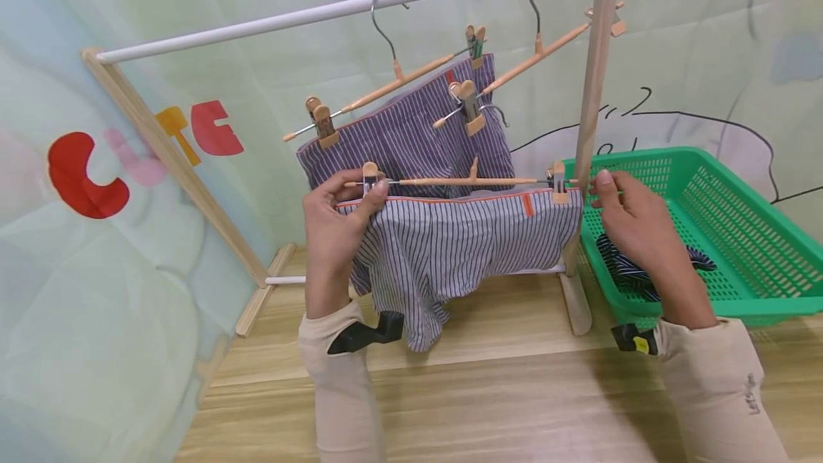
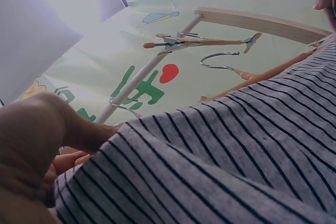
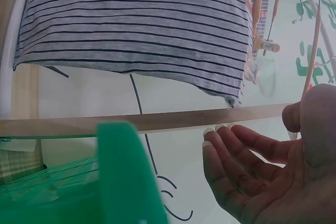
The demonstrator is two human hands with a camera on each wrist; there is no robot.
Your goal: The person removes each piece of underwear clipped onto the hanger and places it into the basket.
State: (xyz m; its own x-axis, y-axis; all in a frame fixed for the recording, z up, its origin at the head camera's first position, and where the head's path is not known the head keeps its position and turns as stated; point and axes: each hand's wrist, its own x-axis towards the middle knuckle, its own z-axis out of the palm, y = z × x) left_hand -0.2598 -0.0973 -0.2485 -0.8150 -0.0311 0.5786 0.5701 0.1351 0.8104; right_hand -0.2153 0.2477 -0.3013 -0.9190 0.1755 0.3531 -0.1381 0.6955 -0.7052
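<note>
Grey striped shorts (image 1: 463,234) with an orange-edged waistband hang from a clip hanger (image 1: 444,181) in front of the rack. My left hand (image 1: 337,223) pinches the waistband at its left corner, thumb in front beside the left clip (image 1: 370,178); in the left wrist view the cloth hides part of the fingers. The right clip (image 1: 559,181) grips the other corner. Just past that end, my right hand (image 1: 633,216) is held with relaxed fingers. The right wrist view shows nothing between its thumb and fingers (image 3: 236,169).
A wooden rack with a white rail (image 1: 308,22) stands behind. On it hang darker striped shorts (image 1: 411,120) on a hanger and a bare clip hanger (image 1: 540,59). At right, a green basket (image 1: 765,227) holds dark striped cloth (image 1: 620,266).
</note>
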